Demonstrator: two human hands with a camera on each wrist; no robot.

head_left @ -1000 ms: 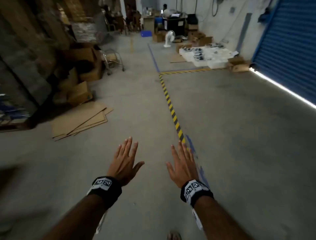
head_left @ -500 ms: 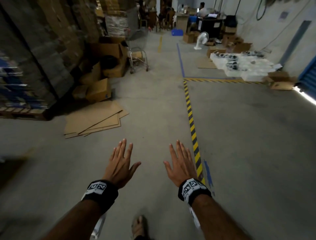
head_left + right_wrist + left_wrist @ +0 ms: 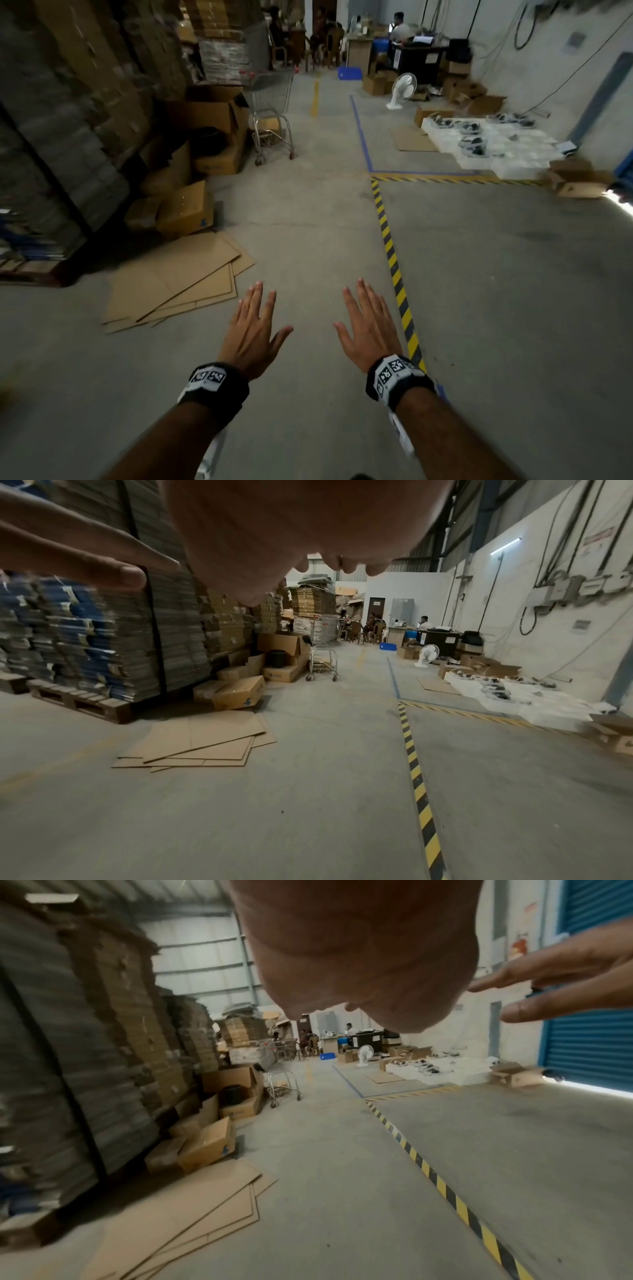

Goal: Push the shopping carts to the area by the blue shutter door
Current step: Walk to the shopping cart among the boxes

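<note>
A metal shopping cart (image 3: 272, 113) stands far ahead by the cardboard boxes on the left; it also shows as the cart (image 3: 282, 1081) and the cart (image 3: 322, 653) in the wrist views. My left hand (image 3: 253, 329) and right hand (image 3: 368, 325) are stretched out in front of me, palms down, fingers straight and spread, holding nothing. Both are several metres short of the cart. The blue shutter door (image 3: 589, 1042) is on the right wall; only its edge (image 3: 625, 168) shows in the head view.
Flattened cardboard sheets (image 3: 181, 284) lie on the floor ahead left, with loose boxes (image 3: 186, 210) and tall pallet stacks (image 3: 68, 120) behind. A yellow-black floor stripe (image 3: 390, 253) runs ahead on my right. White trays (image 3: 489, 144), a fan (image 3: 402, 89) and seated people at desks (image 3: 399, 29) are beyond.
The view has swung left and moved forward: the shutter door has slid almost out of the head view and the cart is nearer and more central. Both hands stay spread and empty.
</note>
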